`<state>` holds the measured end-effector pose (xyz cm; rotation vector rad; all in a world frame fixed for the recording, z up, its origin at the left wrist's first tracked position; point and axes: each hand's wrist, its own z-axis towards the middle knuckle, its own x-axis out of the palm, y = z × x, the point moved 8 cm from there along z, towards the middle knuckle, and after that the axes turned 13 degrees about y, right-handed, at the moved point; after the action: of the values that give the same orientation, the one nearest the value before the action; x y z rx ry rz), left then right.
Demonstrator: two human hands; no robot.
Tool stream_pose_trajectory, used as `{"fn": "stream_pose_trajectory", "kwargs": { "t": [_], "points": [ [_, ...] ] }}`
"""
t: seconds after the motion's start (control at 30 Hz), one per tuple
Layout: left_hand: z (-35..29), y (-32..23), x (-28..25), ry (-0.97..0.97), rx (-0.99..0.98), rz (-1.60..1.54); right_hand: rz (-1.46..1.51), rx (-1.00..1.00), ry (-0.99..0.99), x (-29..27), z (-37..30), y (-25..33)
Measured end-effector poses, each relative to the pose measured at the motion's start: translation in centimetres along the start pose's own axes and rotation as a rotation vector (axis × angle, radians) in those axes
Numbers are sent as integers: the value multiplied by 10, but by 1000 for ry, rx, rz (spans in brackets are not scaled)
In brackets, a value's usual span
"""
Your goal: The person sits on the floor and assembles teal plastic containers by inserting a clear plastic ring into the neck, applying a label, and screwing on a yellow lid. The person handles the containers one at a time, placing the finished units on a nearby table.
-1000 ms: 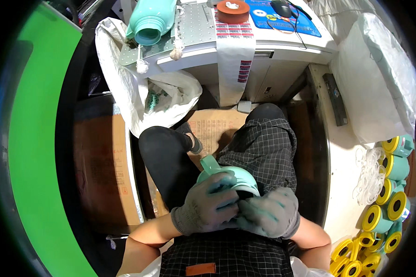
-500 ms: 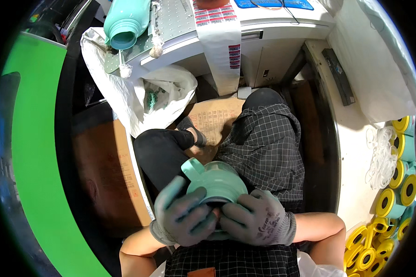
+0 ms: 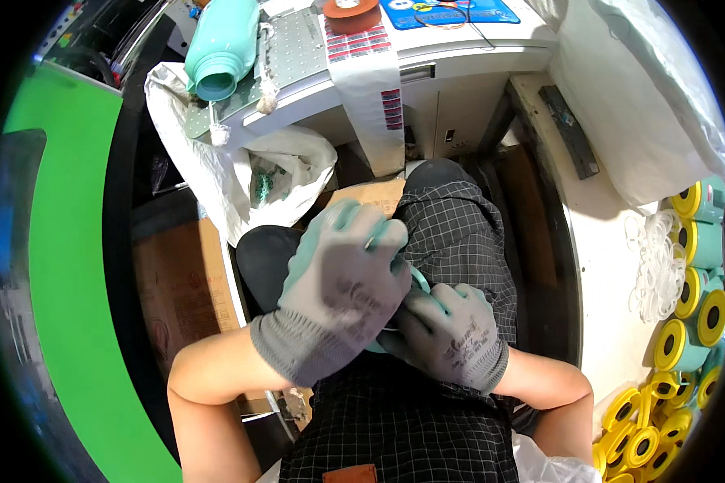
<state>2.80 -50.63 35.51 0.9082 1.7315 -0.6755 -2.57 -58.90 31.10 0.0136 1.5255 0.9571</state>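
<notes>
Over my lap is a teal plastic bottle [image 3: 420,279], mostly covered by my hands so that only slivers of it show. My right hand [image 3: 453,336], in a grey and teal work glove, is closed on the bottle near its open end. Above and to the left of it, my gloved left hand [image 3: 348,278] is raised in front of the bottle with its fingers curled in. A tiny pale spot shows between those fingers; what they hold, if anything, is hidden.
A similar teal bottle [image 3: 221,48] lies on the perforated metal plate [image 3: 292,60]. Below it hangs a white sack [image 3: 290,157] with teal scraps. White rings [image 3: 656,262], yellow-capped teal bottles [image 3: 695,291] and yellow parts [image 3: 640,443] lie at right. An orange-brown roll [image 3: 352,14] sits on the label strip.
My left hand has risen from the bottle's rim, its fingers curling and covering most of the bottle. The right hand stays at the bottle. The view has shifted slightly.
</notes>
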Motion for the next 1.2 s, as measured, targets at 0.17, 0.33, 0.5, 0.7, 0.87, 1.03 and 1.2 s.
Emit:
{"fn": "stream_pose_trajectory", "kwargs": {
  "t": [0.17,0.33,0.5,0.7,0.87,1.03,1.2],
  "points": [
    [31,2,6,143,213,-57,65,-56,-17,-4,-8,-7],
    [37,5,12,165,269,-357,85,-83,49,-8,-14,-11],
    [40,-1,23,207,251,-186,123,-88,68,-4,-17,-18],
    [56,-3,1,63,271,-237,112,-21,10,-7,-17,-25],
    [88,115,66,-286,-126,-1376,211,-46,-132,-21,-32,-34],
    [137,264,197,-630,-691,-1390,479,-90,-409,-63,-11,-62],
    [180,259,176,-284,-288,-1715,1174,427,-539,-36,33,-169]
  ]
}}
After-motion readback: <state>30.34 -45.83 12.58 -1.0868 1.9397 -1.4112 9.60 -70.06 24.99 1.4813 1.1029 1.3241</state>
